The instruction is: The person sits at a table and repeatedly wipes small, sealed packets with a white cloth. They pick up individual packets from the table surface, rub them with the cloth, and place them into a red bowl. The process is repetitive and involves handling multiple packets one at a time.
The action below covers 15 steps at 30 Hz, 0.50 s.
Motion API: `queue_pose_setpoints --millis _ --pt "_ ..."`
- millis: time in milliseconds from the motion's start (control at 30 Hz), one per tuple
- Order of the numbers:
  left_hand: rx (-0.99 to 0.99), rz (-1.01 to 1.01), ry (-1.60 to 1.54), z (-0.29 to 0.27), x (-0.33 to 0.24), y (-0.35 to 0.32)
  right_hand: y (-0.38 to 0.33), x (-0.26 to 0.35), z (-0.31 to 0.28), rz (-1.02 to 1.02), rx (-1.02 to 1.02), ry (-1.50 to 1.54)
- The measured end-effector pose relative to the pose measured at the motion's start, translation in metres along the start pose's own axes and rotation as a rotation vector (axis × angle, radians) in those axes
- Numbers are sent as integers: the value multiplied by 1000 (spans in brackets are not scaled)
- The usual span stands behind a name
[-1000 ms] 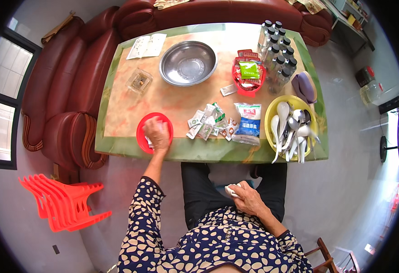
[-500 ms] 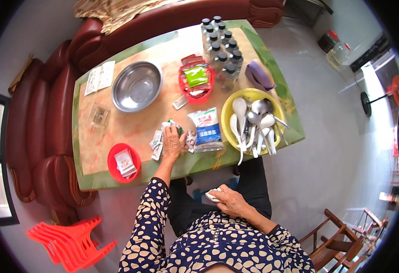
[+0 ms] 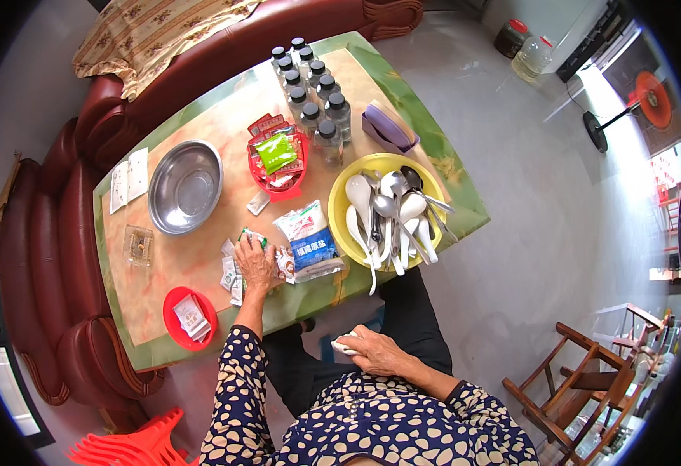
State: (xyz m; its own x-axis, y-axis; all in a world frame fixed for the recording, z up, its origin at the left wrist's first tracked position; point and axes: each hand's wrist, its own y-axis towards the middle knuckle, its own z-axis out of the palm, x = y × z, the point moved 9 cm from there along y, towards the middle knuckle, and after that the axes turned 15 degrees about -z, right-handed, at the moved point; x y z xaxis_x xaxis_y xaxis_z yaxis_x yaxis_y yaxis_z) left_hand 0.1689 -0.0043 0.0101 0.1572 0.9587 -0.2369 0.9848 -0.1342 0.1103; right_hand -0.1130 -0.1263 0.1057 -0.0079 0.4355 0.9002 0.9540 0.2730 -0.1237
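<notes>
Small sachets (image 3: 231, 268) heaped near table (image 3: 200, 272) front edge, left hand (image 3: 256, 264) flat on heap, fingers curled over a packet, blue-white bag (image 3: 309, 242) just beside, red dish (image 3: 189, 317) at edge (bare top between), right hand (image 3: 375, 349) on lap, fingers closed round white object (image 3: 343, 346).

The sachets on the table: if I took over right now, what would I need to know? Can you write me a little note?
Left hand: flat on the loose pile of small sachets at the table's near edge, fingers spread; whether it grips one cannot be told.
Right hand: resting on the lap, closed around a small white thing.
Things: a small red plate at the left near corner holds two sachets. A red basket further back holds more packets. A bigger white and blue bag lies right of the pile.
Done: two sachets on the red plate.
Left: the loose pile is unsorted.
</notes>
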Motion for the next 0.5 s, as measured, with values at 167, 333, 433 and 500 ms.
queue_pose_setpoints --millis 167,333,433,500 --pt "-56 127 3 11 1 11 -1 -1 1 -10 1 1" --pt "-12 79 -107 -2 -3 17 -1 -2 0 16 21 5" --pt "-187 -1 -293 -36 -3 22 1 0 -3 13 -4 2" --pt "-117 -256 -515 -48 21 30 2 5 -3 -18 -23 3"
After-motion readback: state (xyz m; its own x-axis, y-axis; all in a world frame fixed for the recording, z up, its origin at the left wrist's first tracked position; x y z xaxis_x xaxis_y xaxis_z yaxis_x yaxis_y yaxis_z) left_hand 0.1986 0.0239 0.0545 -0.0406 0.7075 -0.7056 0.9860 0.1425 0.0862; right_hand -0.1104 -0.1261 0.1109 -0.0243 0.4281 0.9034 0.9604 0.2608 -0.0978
